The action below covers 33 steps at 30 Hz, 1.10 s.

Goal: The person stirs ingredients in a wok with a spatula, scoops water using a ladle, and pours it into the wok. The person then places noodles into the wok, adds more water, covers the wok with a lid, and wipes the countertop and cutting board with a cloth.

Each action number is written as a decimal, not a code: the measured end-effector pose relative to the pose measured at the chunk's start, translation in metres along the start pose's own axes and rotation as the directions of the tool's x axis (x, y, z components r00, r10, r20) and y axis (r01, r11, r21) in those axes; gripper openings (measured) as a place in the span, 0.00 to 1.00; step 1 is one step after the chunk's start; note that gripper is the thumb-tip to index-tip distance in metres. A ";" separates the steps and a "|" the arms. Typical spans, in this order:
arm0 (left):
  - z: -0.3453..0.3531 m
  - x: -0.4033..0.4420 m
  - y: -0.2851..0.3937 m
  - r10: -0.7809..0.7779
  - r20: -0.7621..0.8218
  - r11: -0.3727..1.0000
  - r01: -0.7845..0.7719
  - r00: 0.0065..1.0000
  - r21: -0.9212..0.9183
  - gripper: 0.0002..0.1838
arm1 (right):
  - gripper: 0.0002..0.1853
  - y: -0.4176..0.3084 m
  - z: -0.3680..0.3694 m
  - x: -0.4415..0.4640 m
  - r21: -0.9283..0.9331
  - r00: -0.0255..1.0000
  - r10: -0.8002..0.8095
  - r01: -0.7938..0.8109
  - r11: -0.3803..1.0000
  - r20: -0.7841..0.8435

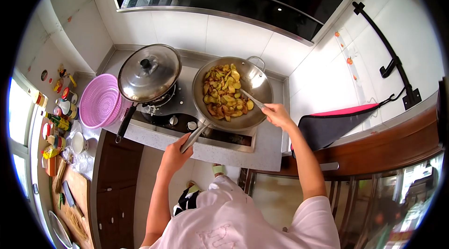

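Observation:
A wide steel wok (260,85) sits over the right side of the stove, holding sliced, browned food that looks like potato (224,91). My left hand (177,153) is wrapped round the wok's long metal handle (195,137). In my right hand (278,115) is the handle of a metal spatula (251,97), which slants down into the slices. The spatula's far end is hidden among the food.
Left of the wok, a lidded pan (149,73) stands on the other burner, its black handle (126,122) jutting forward. A pink basket (100,101), jars, a white bowl (79,143) and a cutting board with a knife (68,194) line the left counter. A dark cloth (322,129) hangs at the right.

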<state>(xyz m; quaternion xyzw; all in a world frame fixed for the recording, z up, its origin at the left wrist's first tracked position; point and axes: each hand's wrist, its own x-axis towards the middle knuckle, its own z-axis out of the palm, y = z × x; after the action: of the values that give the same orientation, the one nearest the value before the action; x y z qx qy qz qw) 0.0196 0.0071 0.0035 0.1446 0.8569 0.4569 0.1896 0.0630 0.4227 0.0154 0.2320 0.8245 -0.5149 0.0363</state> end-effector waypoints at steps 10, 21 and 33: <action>0.001 0.000 -0.002 0.028 0.002 0.999 -0.028 1.000 0.018 0.28 | 0.16 -0.074 0.027 -0.123 -0.807 0.897 -0.441 0.274 0.523 0.019; 0.000 0.002 -0.003 0.002 0.016 1.000 -0.002 1.000 0.004 0.27 | 0.15 -0.101 -0.086 -0.073 -0.687 0.990 0.105 -0.140 0.713 -0.093; -0.002 0.000 0.004 -0.023 0.012 0.999 0.023 1.000 0.026 0.28 | 0.13 -0.064 -0.033 0.072 -0.462 0.841 -0.492 0.536 0.706 0.225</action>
<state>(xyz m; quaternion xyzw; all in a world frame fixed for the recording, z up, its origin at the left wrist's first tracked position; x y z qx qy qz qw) 0.0191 0.0082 0.0081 0.1398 0.8633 0.4426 0.1981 -0.0221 0.4528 0.0629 -0.0469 0.9594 -0.2778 -0.0140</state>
